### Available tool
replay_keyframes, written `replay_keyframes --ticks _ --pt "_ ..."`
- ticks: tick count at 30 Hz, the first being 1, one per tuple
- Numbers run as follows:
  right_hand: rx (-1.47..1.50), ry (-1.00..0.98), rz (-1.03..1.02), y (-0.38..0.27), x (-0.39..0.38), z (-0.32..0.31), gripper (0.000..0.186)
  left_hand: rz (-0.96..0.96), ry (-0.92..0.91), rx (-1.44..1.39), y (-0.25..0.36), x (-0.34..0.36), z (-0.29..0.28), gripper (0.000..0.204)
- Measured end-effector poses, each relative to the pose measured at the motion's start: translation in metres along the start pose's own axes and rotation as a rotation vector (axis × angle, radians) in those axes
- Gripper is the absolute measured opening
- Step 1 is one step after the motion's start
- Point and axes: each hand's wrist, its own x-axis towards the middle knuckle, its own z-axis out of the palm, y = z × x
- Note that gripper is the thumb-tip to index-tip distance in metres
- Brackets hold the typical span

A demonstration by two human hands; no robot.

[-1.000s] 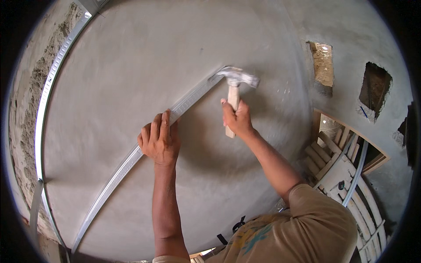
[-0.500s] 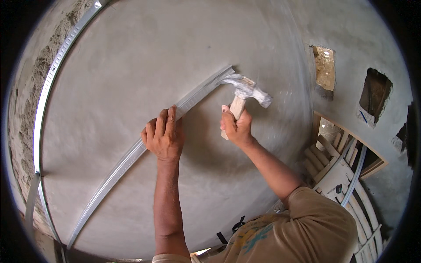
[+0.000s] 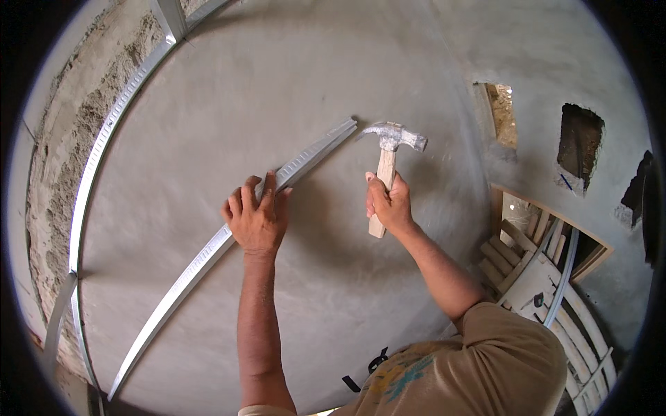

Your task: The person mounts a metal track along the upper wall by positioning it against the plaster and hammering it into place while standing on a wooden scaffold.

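My left hand point(image 3: 257, 215) is closed around a long silver metal channel point(image 3: 166, 304), which runs slantwise in front of the grey plastered wall point(image 3: 277, 76). The channel's upper end reaches up and right beyond my fingers; its lower end lies toward the bottom left. My right hand point(image 3: 390, 202) grips the pale wooden handle of a claw hammer point(image 3: 393, 136). The hammer stands upright, its claw pointing left toward the channel's upper end and a small gap between them. Part of the channel is hidden behind my left hand.
Another metal channel point(image 3: 87, 180) runs along the wall's left edge beside rough, broken plaster point(image 3: 97, 118). At the right, the wall has ragged square holes point(image 3: 581, 149) and a wood-framed opening point(image 3: 551, 215). Wooden slatted furniture point(image 3: 569, 322) stands at the lower right.
The hammer has moved away from the channel's end, lower and upright, with my right hand. The channel has rolled in my left hand, showing a different face. The view has shifted slightly.
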Motion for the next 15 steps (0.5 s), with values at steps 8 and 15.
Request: replay_keyframes --ticks 8,15 --pt "-0.022 0.013 0.009 0.008 0.016 -0.002 0.018 0.061 -0.149 -0.009 -0.006 0.015 -0.007 0.047" --pt "-0.104 0.106 -0.168 0.038 0.042 0.013 0.02 0.06 -0.144 -0.041 -0.006 0.022 -0.005 0.042"
